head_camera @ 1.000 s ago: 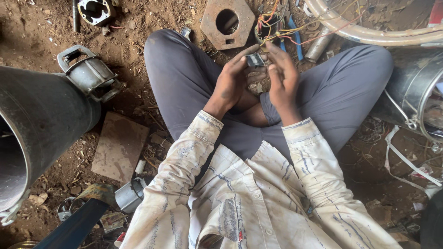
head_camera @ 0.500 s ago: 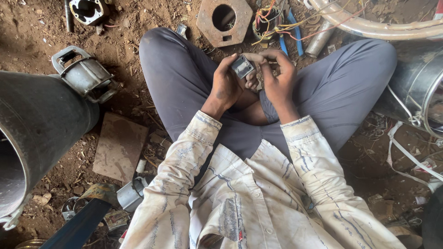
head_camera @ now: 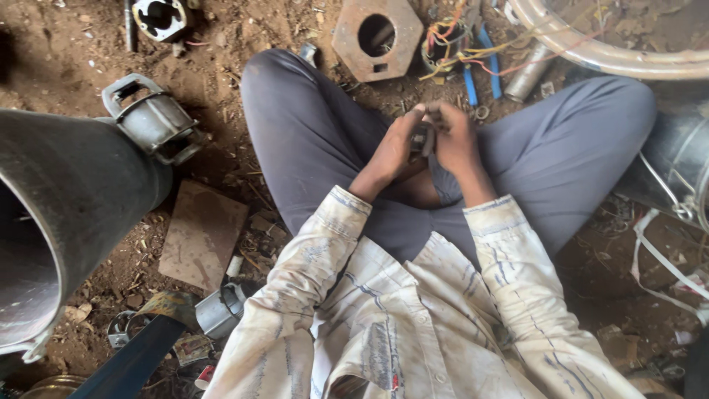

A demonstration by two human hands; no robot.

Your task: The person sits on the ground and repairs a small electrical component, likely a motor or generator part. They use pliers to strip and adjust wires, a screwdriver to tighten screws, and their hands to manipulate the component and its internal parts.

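Metal part (head_camera: 421, 139) in both hands.

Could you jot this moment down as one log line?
left hand + right hand: clasp small metal part | over lap | ground: hexagonal plate, wires

Bare dirt floor (head_camera: 244, 22), daylit and scrap-strewn: large dark pipe (head_camera: 66, 222) at 9 o'clock, rusty hexagonal plate (head_camera: 347, 52) at 12, flat slab (head_camera: 201, 233) at 8.

A dirt-floor scrap workshop: rusty plates (head_camera: 377, 37), wires (head_camera: 458, 37), motor housings (head_camera: 151, 118).
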